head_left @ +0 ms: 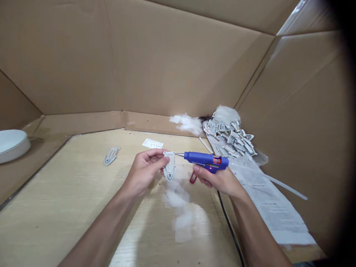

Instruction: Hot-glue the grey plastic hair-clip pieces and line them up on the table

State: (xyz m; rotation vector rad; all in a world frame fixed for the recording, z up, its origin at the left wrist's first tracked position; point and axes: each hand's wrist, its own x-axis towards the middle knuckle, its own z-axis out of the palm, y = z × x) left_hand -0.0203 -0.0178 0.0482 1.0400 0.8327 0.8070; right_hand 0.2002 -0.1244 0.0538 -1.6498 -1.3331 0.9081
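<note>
Between the thumb and fingers of my left hand (146, 168) is a pale grey, flat piece with a pointed lower end (170, 167). My right hand (218, 178) is wrapped round the handle of a blue glue gun (205, 160) with a small red light lit on its side. The gun's metal nozzle points left and meets the top edge of the grey piece, or is very close to it; I cannot tell which. A similar grey piece (111, 155) lies on the table to the left of my hands.
A heap of grey pieces (228, 133) sits at the back right on printed paper (269, 200). White fluff (187, 123) lies beside it. A small white card (152, 143), a glue stick (286, 187), a black cord (229, 218) and a white round container (13, 146) are around. Cardboard walls (167, 59) enclose the table.
</note>
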